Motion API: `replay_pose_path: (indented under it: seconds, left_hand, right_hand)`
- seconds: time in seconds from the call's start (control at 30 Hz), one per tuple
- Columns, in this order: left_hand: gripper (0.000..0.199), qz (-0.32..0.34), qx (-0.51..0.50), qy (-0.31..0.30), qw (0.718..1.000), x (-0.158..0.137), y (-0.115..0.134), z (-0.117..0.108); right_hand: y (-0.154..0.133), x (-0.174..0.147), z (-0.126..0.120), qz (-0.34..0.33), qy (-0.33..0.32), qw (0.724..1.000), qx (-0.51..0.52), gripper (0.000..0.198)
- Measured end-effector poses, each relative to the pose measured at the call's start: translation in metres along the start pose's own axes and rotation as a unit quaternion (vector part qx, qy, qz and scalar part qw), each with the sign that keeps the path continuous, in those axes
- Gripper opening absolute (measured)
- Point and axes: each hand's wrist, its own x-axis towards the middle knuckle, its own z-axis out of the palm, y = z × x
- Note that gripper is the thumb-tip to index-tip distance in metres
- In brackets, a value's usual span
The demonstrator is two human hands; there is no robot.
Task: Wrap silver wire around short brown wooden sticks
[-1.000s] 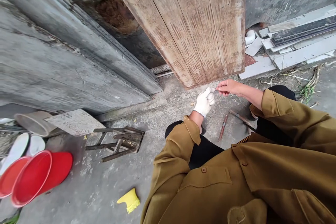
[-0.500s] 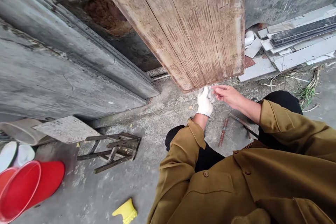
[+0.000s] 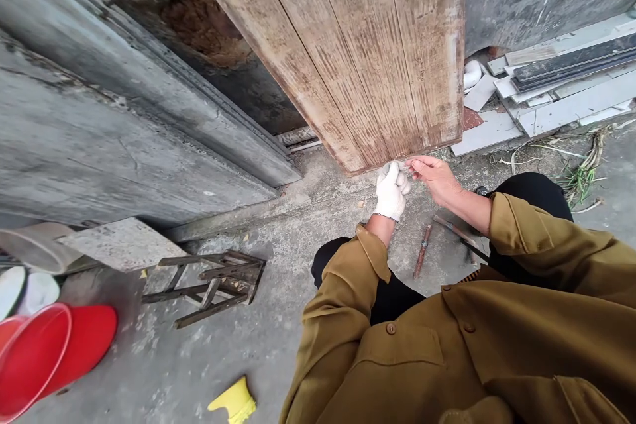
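My left hand (image 3: 391,192), in a white knitted glove, is closed with thumb and fingers pinched at the lower edge of a weathered wooden plank panel (image 3: 368,59). Bare and beside it, my right hand (image 3: 436,180) pinches its fingertips close to the glove's thumb. Whatever lies between the fingers is too small to make out. On the concrete below lies a short reddish-brown rod-like piece (image 3: 422,252). A second long tool with a worn reddish handle (image 3: 454,229) rests nearer my right knee.
A small wooden stool (image 3: 213,286) lies on its side at the left, near red buckets (image 3: 84,344). A yellow boot-shaped object (image 3: 233,401) is on the floor. White and dark strips (image 3: 566,86) are stacked at right, by green plant scraps (image 3: 586,175).
Both hands have shifted very slightly to the right, and the gloved fingers have turned a little. The view has moved slightly. The panel stays in place.
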Motion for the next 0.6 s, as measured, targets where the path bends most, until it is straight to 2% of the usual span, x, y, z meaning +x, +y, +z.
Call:
replay_pose_path:
  seconds: [0.1,0.17,0.23,0.37,0.47,0.53,0.6]
  left_hand:
    - [0.039,-0.02,0.006,-0.006,1.0,0.001,-0.006,-0.003]
    - [0.038,-0.037,0.024,-0.006,0.999,0.002,-0.014,-0.005]
    - [0.035,-0.042,0.059,0.001,0.997,0.002,-0.021,-0.006]
    - [0.034,-0.03,0.152,0.006,0.988,-0.003,-0.024,-0.004]
    - [0.039,-0.028,0.134,-0.044,0.99,-0.007,-0.015,-0.002]
    - [0.052,-0.051,0.087,-0.077,0.992,-0.009,-0.008,-0.002]
    - [0.067,-0.074,0.049,-0.086,0.992,-0.009,-0.002,-0.003]
  right_hand:
    - [-0.016,-0.003,0.004,-0.077,-0.05,0.995,-0.042,0.015]
    - [-0.029,-0.002,0.01,-0.096,-0.096,0.99,-0.044,0.015]
    - [-0.042,0.005,0.014,-0.108,-0.112,0.987,-0.048,0.015]
    - [-0.064,0.029,0.009,-0.123,-0.066,0.986,-0.088,0.01]
    - [-0.073,0.048,-0.008,-0.15,0.012,0.976,-0.158,0.012]
    - [-0.074,0.056,-0.02,-0.169,0.036,0.956,-0.236,0.009]
    - [-0.069,0.061,-0.029,-0.184,0.033,0.925,-0.331,0.005]
